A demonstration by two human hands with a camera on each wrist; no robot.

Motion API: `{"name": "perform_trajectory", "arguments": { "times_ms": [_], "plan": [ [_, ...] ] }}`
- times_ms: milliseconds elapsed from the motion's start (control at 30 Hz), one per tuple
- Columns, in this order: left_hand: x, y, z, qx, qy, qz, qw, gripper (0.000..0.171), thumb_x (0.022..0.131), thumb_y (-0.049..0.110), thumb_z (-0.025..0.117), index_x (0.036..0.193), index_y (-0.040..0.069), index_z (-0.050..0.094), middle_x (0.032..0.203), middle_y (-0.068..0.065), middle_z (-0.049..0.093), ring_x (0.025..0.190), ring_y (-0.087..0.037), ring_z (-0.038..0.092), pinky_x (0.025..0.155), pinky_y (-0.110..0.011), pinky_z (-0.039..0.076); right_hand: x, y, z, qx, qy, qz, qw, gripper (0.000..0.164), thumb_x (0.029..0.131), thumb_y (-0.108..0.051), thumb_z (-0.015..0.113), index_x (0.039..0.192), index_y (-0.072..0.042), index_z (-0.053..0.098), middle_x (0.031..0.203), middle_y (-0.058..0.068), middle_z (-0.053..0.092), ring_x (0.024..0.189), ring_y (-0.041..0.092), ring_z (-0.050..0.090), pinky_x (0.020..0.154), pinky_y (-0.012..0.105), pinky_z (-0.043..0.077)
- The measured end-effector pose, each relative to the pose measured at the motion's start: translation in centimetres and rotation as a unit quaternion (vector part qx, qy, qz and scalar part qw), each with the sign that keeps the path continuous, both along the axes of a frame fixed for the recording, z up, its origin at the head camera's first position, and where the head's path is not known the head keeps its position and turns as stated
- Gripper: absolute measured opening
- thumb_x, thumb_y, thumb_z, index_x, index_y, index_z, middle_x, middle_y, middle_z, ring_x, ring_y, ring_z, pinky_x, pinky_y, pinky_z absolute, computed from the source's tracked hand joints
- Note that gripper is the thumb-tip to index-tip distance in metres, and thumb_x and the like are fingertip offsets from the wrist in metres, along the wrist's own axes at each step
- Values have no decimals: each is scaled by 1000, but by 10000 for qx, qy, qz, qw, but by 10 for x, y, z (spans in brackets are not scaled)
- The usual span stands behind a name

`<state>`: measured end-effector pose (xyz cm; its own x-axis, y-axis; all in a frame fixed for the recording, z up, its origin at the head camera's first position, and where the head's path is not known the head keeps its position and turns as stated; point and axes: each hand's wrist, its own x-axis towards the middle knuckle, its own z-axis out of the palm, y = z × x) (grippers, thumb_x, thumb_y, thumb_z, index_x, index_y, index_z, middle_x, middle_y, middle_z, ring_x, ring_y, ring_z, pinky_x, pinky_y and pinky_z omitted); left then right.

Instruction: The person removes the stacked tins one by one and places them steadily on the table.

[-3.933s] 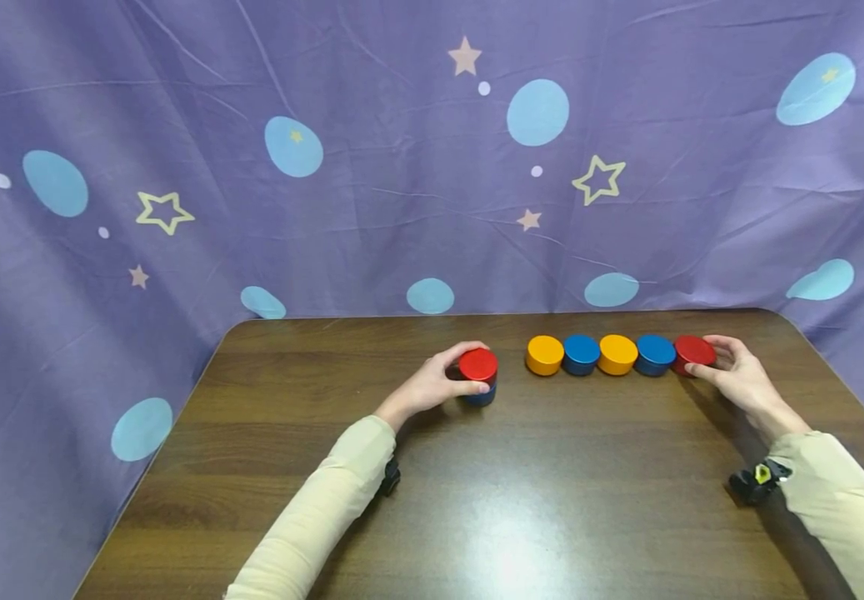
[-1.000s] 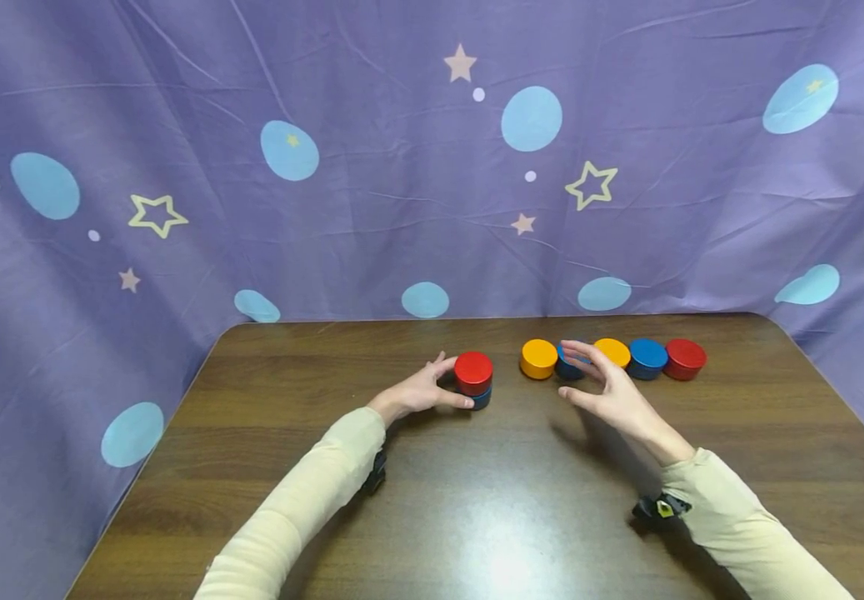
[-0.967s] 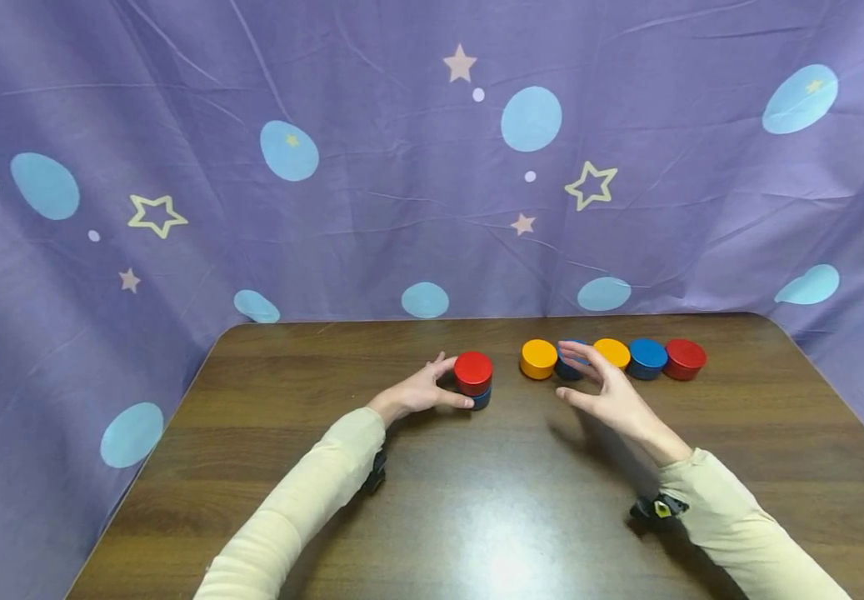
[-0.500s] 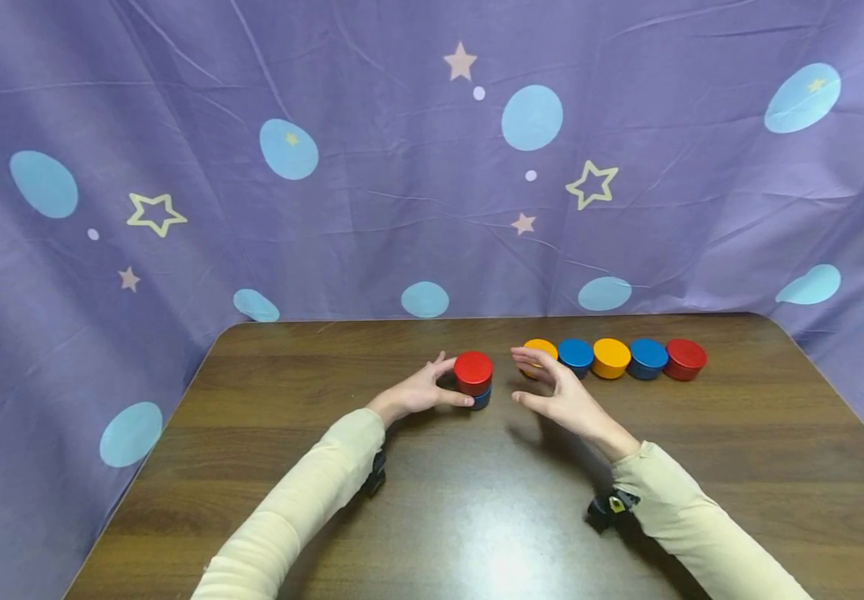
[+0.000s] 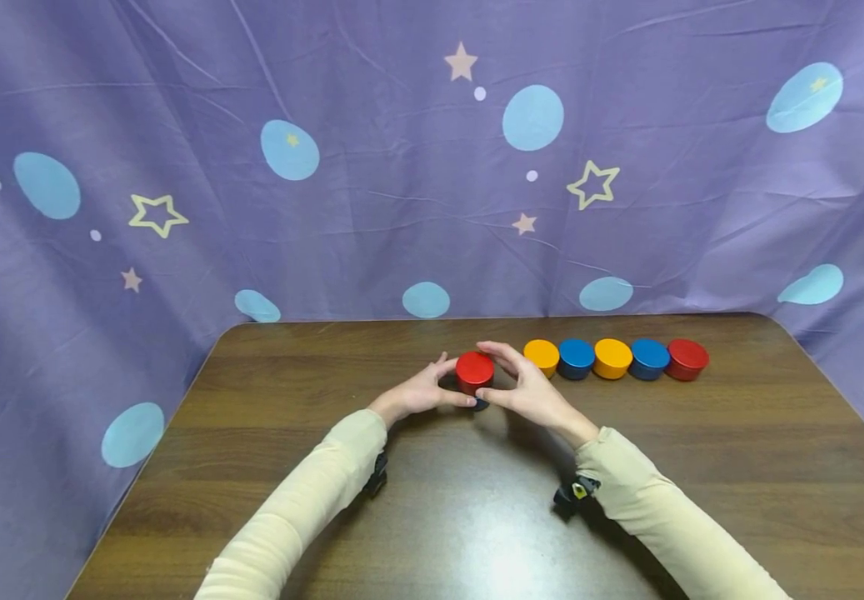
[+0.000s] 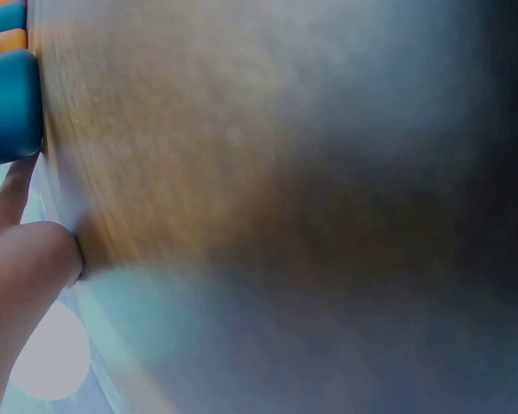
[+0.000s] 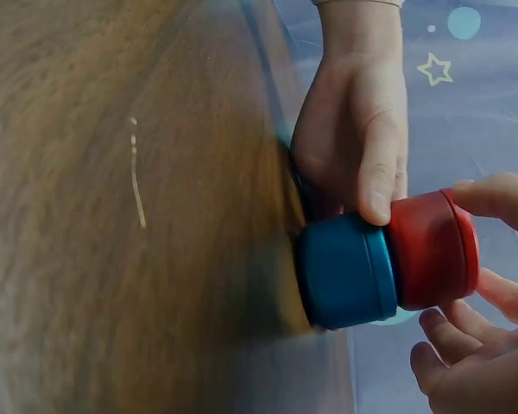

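A red round lidded tin [image 5: 474, 369] stands on a blue round lidded tin [image 7: 347, 271], forming a stack near the middle of the table. My left hand [image 5: 422, 390] holds the lower part of the stack from the left, its thumb low in front on the blue tin, near the seam with the red one. From the right, my right hand [image 5: 532, 392] grips the red tin, thumb in front and fingers behind. In the right wrist view its fingertips [image 7: 479, 194] touch the red tin's lid edge. The blue tin is mostly hidden in the head view.
To the right of the stack runs a row of tins: yellow [image 5: 541, 354], blue [image 5: 576, 358], yellow [image 5: 613, 358], blue [image 5: 649, 359] and red [image 5: 687, 359]. The brown wooden table [image 5: 327, 367] ends at a purple patterned curtain [image 5: 372, 167].
My right hand has moved left from the red tin at the row's end, past the row, to the stacked red tin. My left thumb has slid down from the red tin to the blue one.
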<state>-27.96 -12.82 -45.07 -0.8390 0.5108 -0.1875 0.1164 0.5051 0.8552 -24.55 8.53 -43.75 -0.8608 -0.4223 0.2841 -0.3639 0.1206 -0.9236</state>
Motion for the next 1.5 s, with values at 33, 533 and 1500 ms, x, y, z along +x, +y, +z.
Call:
{"name": "perform_trajectory", "arguments": {
  "times_ms": [33,533,1500],
  "plan": [
    [0,0,0,-12,-1,3,10000,70,82,24,77,145,20,46,153,-9,32,146,-27,-1,111,-59,2,0,-1,0,24,-8,-28,10000,66,81,4,74,138,5,43,139,26,44,131,41,39,109,52,27],
    [-2,-1,-1,2,196,-171,9997,64,85,22,75,142,18,48,149,-3,41,146,-27,-1,113,-54,-2,4,-3,3,258,-318,-608,9973,60,82,1,74,135,4,48,130,23,55,118,42,53,100,54,39],
    [-2,-2,-1,201,679,-813,9942,55,90,19,71,140,12,49,143,-6,48,144,-39,-4,111,-58,-5,18,56,5,597,-409,-908,9932,61,82,-6,77,136,1,49,135,21,51,119,38,53,98,53,41]
  ]
}}
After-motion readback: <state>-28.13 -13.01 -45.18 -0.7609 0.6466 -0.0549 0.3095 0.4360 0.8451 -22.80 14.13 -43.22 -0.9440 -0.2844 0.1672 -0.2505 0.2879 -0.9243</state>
